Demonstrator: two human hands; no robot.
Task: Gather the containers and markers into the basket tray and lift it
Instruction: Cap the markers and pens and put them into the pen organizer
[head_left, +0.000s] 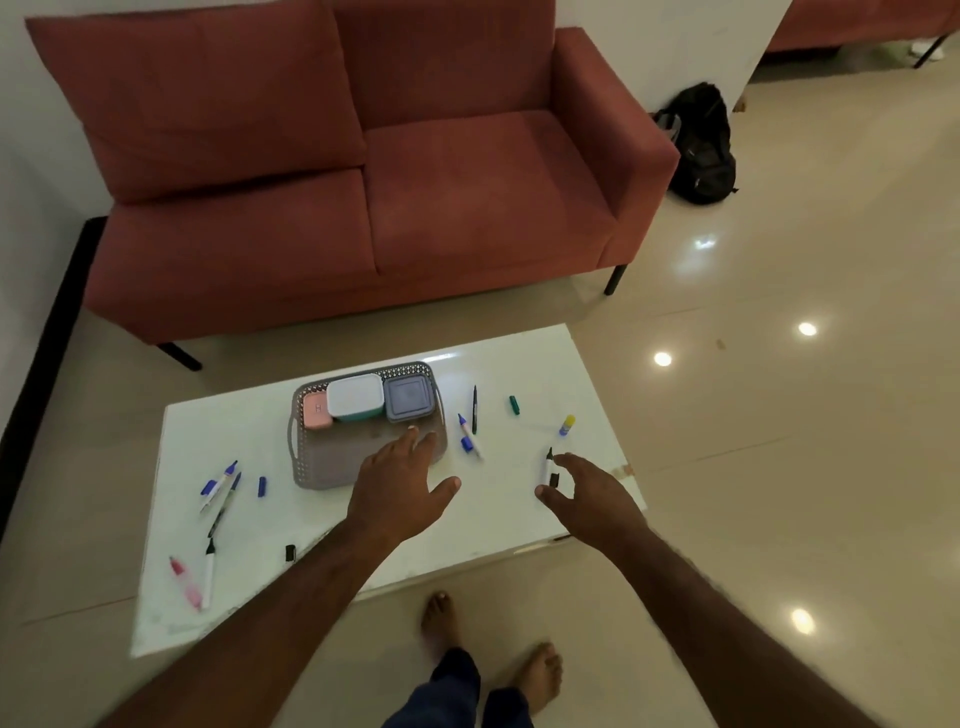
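Beyond both our hands stands a red sofa (363, 171). Beneath them lies a white surface (498, 364). Our left hand (397, 480), fingers spread and holding nothing, hovers over the near right corner of a grey basket tray (322, 467). At the tray's far side, beyond that hand, sit a white container (356, 396), a grey-blue container (409, 397) and a pink container (317, 410). Our right hand (584, 493), fingers loosely open, reaches at a black-tipped marker (547, 467), its fingertips close beside it; touching cannot be told. Between the hands lies a blue marker (469, 435). Left of the left hand lie more markers (221, 491).
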